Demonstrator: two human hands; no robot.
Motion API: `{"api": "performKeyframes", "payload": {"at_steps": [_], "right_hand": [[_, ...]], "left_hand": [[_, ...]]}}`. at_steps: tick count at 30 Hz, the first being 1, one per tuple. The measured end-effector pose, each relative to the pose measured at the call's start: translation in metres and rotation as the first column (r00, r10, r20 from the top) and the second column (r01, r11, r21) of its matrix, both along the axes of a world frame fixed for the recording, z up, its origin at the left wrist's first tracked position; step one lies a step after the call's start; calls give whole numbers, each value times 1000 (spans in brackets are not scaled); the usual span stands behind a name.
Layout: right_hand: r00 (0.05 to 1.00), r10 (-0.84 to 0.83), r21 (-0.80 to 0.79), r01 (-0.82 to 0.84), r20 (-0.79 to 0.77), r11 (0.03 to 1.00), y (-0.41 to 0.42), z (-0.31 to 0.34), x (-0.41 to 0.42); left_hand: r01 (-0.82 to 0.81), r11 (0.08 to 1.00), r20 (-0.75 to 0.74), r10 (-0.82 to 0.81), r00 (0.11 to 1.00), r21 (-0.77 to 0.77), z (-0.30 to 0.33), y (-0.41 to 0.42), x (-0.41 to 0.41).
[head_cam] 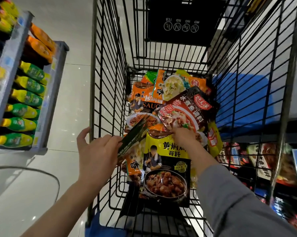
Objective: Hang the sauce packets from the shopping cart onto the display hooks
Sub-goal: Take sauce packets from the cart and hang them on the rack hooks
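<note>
- While your left hand [95, 156] pinches a dark green packet [133, 138] over the cart's left wall [108, 93], your right hand [184, 136] grasps the red packet [183, 112] on the pile.
- Below it lies a yellow packet [166, 168], near the cart's rear edge.
- Bottles [27, 98] line the shelf beyond that left wall.

Even overhead store light, glare specks on floor tiles [72, 93] left of hands; edges blurred, wide-angle bowed.

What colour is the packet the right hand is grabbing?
Red packet, with white writing; the head view shows it.
</note>
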State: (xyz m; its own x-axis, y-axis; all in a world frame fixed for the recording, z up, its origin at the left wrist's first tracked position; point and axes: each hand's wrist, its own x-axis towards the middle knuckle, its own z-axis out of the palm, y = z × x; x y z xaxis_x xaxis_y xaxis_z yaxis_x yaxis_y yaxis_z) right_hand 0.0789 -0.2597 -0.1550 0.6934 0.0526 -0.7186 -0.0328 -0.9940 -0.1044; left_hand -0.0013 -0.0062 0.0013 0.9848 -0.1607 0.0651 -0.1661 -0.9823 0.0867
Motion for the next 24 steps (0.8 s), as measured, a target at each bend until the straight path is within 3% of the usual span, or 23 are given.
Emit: {"api": "performKeyframes", "payload": {"at_steps": [3, 9, 17, 24], "right_hand": [[996, 88, -15, -89, -30, 996, -1, 8, 8], [999, -42, 29, 43, -21, 999, 2, 14, 8], [993, 4, 62, -12, 119, 998, -1, 92, -20], [938, -310, 252, 266, 155, 930, -37, 133, -92]], "left_hand": [[-2, 1000, 2, 2, 1000, 0, 0, 0, 0], [-5, 1000, 9, 5, 1000, -3, 0, -1, 0], [8, 998, 55, -5, 998, -56, -2, 1, -2], [7, 1000, 66, -5, 998, -29, 2, -3, -2]]}}
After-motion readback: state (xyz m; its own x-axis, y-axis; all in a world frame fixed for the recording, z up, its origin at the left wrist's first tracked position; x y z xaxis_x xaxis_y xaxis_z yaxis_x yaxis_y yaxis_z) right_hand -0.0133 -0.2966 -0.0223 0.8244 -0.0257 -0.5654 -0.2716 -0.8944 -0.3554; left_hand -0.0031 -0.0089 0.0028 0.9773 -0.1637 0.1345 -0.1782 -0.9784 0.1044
